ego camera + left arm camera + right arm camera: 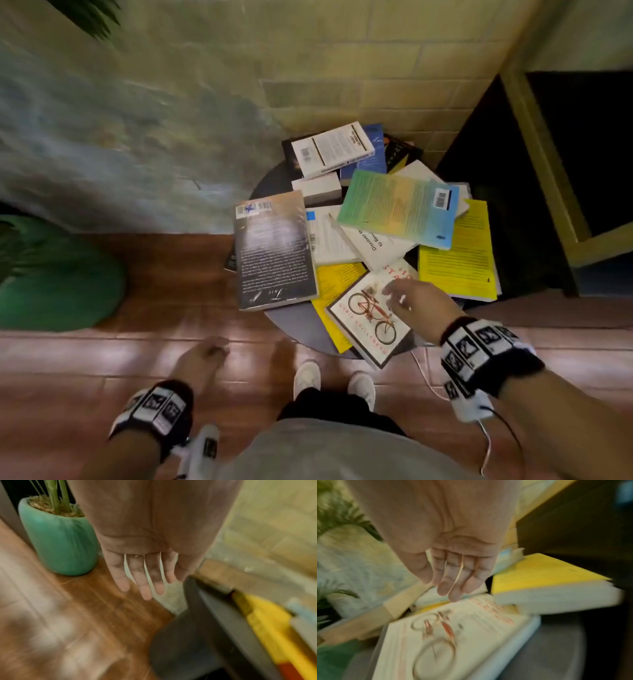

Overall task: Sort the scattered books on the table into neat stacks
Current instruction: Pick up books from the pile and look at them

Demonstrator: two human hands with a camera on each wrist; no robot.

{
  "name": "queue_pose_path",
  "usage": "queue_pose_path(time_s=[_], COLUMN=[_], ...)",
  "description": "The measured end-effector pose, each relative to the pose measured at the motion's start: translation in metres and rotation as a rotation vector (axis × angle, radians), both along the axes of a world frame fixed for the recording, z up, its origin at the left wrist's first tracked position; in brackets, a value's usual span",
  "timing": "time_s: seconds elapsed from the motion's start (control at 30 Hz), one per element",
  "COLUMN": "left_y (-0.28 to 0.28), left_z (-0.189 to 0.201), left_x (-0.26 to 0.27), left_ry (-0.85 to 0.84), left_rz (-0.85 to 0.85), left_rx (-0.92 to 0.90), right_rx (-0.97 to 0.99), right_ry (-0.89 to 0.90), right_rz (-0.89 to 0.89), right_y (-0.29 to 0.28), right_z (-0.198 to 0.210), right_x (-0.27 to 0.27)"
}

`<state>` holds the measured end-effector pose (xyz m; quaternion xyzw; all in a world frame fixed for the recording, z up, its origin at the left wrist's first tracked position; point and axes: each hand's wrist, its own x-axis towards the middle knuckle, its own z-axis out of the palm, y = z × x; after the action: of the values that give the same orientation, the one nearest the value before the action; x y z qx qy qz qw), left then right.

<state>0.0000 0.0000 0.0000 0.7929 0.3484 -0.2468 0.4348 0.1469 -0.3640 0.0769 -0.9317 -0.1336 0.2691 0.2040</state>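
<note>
A small round dark table [298,320] stands against a painted brick wall [342,61], and the books lie on it in a loose overlapping heap — none squared into a stack. Nearest the person lies a white book with a red bicycle on its cover [368,320], its near corner hanging past the table's edge; it rests on a yellow book [334,284]. To the left lies a grey book [274,250], back cover up, also overhanging the edge. At the right sits a large yellow book [459,253], and across the middle a green-to-blue book [400,209] lies on white ones. At the far side a white book with a barcode [330,149] tops a blue one [373,154].

The right hand [416,298] is over the bicycle book, fingers [450,586] extended and loosely together, holding nothing; the blurred right wrist view does not settle whether the fingertips touch the cover. The left hand [202,359] hangs over the wooden floor [154,274] left of the table, fingers [144,580] straight and slightly spread — empty. A green plant pot [60,542] stands on the floor by the wall.
</note>
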Motion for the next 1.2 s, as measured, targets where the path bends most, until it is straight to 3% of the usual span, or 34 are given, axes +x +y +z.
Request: queue_pose_path(time_s=[0.1, 0.17, 0.3, 0.47, 0.6, 0.73, 0.93, 1.07, 1.2], left_y=[-0.008, -0.015, -0.023, -0.026, -0.024, -0.025, -0.012, -0.012, -0.010], left_z=[0.016, 0.025, 0.027, 0.020, 0.018, 0.038, 0.074, 0.083, 0.089], left_x=[0.037, 0.059, 0.082, 0.097, 0.103, 0.112, 0.128, 0.132, 0.139], left_ry=[-0.150, -0.206, -0.132, -0.033, -0.036, -0.122, -0.194, -0.306, -0.444], left_rz=[0.175, 0.188, 0.171, 0.302, 0.331, 0.378, 0.506, 0.627, 0.571], left_rx=[-0.097, -0.092, -0.104, -0.265, -0.311, -0.447, -0.665, -0.672, -0.537], right_rx=[0.087, 0.075, -0.020, -0.173, -0.248, -0.142, 0.314, 0.519, 0.579], right_ry=[-0.157, -0.174, -0.175, -0.208, -0.217, -0.195, -0.279, -0.319, -0.250], right_rz=[0.108, 0.203, 0.383, 0.549, 0.580, 0.489, 0.222, 0.113, -0.028], right_y=[0.037, 0.062, 0.096, 0.114, 0.115, 0.114, 0.133, 0.146, 0.146], right_z=[-0.001, -0.004, -0.019, -0.037, -0.052, -0.053, -0.038, -0.022, 0.007], right_x=[0.029, 0.042, 0.056, 0.059, 0.064, 0.067, 0.078, 0.089, 0.095])
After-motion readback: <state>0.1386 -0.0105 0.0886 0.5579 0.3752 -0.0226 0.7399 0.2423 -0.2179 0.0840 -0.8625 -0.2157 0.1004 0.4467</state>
